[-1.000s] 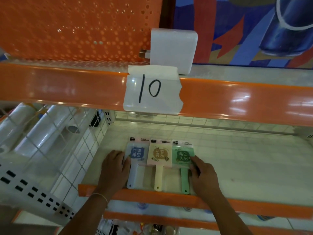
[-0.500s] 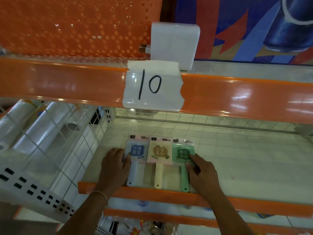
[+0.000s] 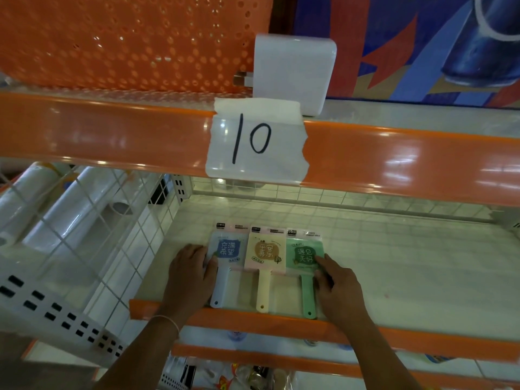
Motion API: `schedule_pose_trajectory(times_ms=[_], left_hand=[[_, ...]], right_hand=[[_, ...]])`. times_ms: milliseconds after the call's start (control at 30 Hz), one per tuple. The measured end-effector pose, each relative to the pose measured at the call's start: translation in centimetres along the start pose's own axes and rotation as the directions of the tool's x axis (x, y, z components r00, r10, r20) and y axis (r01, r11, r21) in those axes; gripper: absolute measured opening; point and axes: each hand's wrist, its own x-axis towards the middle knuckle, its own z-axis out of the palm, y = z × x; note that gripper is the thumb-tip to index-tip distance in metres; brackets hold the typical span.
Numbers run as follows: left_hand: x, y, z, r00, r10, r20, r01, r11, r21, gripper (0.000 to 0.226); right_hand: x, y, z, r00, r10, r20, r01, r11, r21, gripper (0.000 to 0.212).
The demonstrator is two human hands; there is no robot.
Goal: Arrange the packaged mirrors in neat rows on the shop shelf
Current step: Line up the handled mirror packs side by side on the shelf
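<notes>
Three packaged hand mirrors lie side by side, handles toward me, on the white shelf (image 3: 408,263): a blue mirror (image 3: 228,251), a cream mirror (image 3: 266,253) and a green mirror (image 3: 302,256). My left hand (image 3: 191,274) rests flat against the blue mirror's left edge, thumb touching the pack. My right hand (image 3: 336,285) lies flat at the green mirror's right edge, fingertips on the pack. Neither hand grips anything.
An orange rail (image 3: 253,323) fronts the shelf. Above, an orange shelf edge carries a taped label "10" (image 3: 253,142) and a white box (image 3: 292,74). A white wire divider (image 3: 107,249) stands on the left, with rolls (image 3: 70,209) behind it. Goods sit on the shelf below.
The row of three mirrors has shifted slightly, with both hands pressed in at its sides. My right fingers have slid up onto the green pack.
</notes>
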Motion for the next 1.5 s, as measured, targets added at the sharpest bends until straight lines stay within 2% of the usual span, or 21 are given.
schedule_pose_trajectory(times_ms=[133,500,633,733,833,1300,1400,1500], left_hand=[[-0.1,0.7,-0.4,0.999,0.019,-0.029,-0.019,1.0,-0.013,0.018],[-0.1,0.8,-0.7,0.996,0.065,-0.053,-0.066,0.998,-0.015,0.033],[-0.1,0.8,-0.6,0.996,0.064,-0.06,-0.065,0.998,-0.009,0.033],[0.0,0.9,-0.6,0.997,0.033,-0.071,-0.034,0.999,-0.012,0.028],[0.1,0.9,-0.4,0.996,-0.032,-0.083,0.033,0.999,0.006,0.024],[0.0,0.9,-0.6,0.998,-0.034,-0.044,0.037,0.996,0.085,0.019],[-0.3,1.6,-1.0,0.998,-0.045,-0.052,0.049,0.995,0.081,0.028],[-0.5,2.3,-1.6,0.996,-0.083,-0.034,0.084,0.996,0.035,0.022]], right_hand=[[0.0,0.1,0.1,1.0,-0.006,-0.004,0.006,1.0,0.008,0.045],[-0.1,0.6,0.1,0.998,-0.064,-0.002,0.064,0.998,0.024,0.046],[-0.2,0.4,-0.1,0.997,-0.076,-0.014,0.077,0.996,0.039,0.039],[-0.4,-0.3,-0.7,0.998,0.012,-0.065,-0.007,0.997,0.072,0.025],[-0.4,-0.3,-0.9,0.992,0.081,-0.1,-0.067,0.988,0.138,0.023],[-0.7,-0.5,-1.1,0.992,0.088,-0.087,-0.073,0.984,0.163,0.021],[-0.7,-0.7,-1.1,0.992,0.095,-0.085,-0.08,0.983,0.163,0.02],[-0.7,-0.9,-1.1,0.989,0.107,-0.106,-0.091,0.985,0.149,0.018]])
